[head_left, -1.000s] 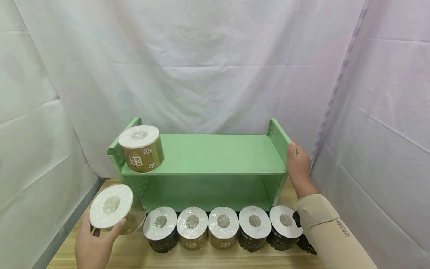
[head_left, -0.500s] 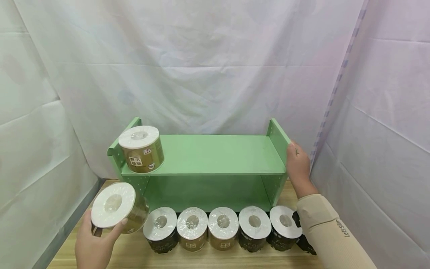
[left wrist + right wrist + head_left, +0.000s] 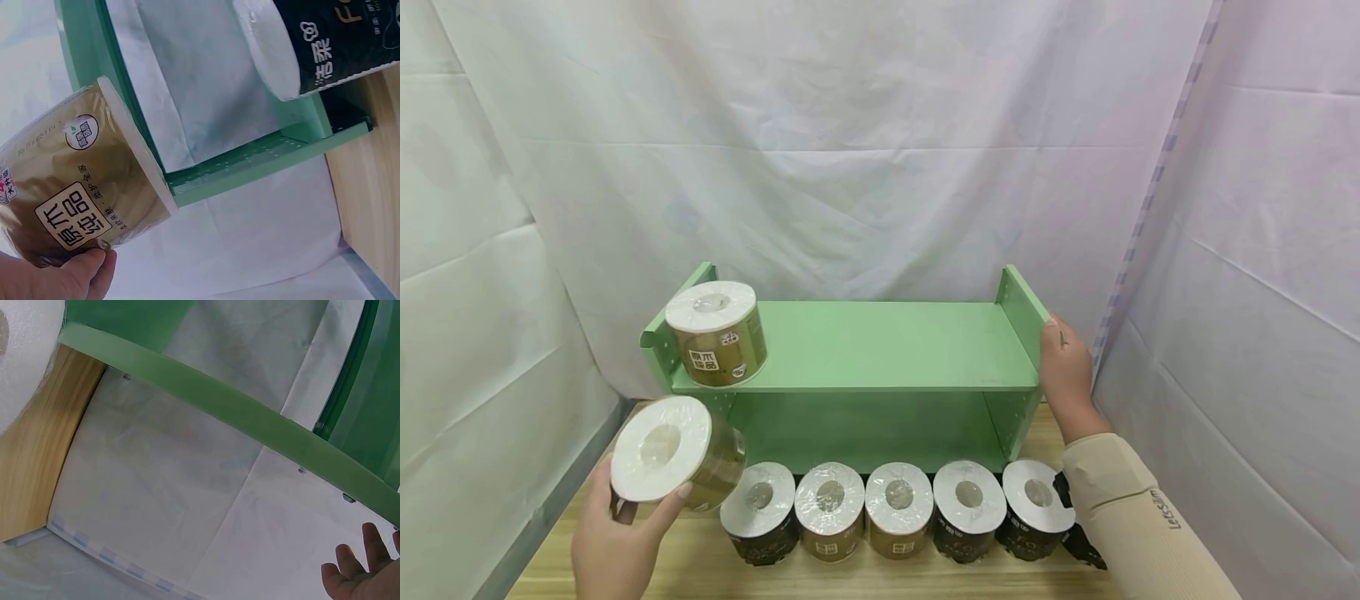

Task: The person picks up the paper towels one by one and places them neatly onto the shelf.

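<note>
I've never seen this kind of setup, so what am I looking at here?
There's no machine, just a person working barehanded. The wide picture comes from a head camera looking forward and down; the other two come from wrist cameras. The left hand holds a tilted gold-wrapped toilet roll. The right hand touches the right side panel of a green shelf unit. Another gold roll stands on its upper board, and five more rolls, black or gold, stand in a row on the wooden table.
</note>
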The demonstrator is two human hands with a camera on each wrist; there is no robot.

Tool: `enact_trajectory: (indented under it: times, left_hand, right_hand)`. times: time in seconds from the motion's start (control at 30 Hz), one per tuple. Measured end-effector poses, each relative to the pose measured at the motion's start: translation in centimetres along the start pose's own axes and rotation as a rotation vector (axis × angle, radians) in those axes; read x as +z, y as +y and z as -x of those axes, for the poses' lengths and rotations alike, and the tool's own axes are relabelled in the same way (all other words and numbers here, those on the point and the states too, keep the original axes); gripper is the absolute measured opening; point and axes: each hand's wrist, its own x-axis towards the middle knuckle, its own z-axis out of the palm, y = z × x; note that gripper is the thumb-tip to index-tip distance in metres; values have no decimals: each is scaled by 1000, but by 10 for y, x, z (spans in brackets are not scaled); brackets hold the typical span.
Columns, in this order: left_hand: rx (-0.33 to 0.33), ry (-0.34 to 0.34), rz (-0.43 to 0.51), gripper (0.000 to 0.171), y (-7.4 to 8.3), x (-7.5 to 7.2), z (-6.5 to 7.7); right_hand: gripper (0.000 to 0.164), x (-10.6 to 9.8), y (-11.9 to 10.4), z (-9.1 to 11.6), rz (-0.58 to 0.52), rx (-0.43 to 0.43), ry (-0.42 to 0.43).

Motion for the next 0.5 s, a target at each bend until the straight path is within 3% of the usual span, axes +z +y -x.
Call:
enact_trajectory:
  times: [0.27,0.5]
  left_hand:
    - [8,-25,22,95,5,0,1]
    - [53,-21,56,92,14,0,5]
  right_hand:
    - [59,0,1,0,-3,-2,2]
    - [60,0,2,0,-4,2,-5]
